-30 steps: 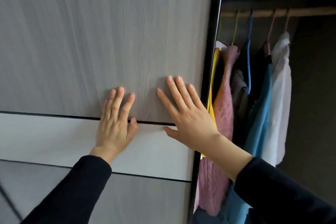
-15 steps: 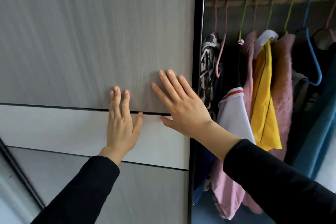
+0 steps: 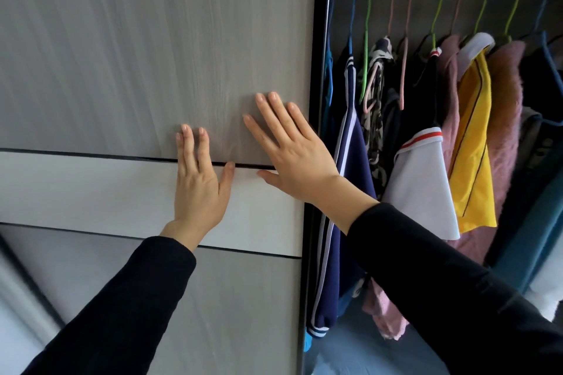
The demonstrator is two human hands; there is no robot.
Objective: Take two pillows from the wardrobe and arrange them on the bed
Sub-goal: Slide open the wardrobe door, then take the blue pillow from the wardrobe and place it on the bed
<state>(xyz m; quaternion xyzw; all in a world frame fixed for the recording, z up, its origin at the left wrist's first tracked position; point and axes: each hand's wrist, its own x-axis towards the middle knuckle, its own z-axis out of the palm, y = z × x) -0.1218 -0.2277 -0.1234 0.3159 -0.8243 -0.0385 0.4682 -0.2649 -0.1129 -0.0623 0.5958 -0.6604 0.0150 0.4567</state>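
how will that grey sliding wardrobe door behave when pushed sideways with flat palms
The sliding door looks like a stiff, flat panel, so it should probably glide as one piece, not flex. Its smooth face shows no handle, so the left hand and right hand, pressed flat, may slip. It spans the frame's full height, so likely heavy to start.

Single head view, close, facing the wardrobe door (image 3: 152,55) squarely.

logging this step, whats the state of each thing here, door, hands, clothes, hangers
sliding door: partly open, wardrobe inside exposed on the right
left hand: flat on the door, empty
right hand: flat on the door near its edge, empty
clothes: hanging on the rail
pink hanger: hanging, looks bare
pillows: none in view
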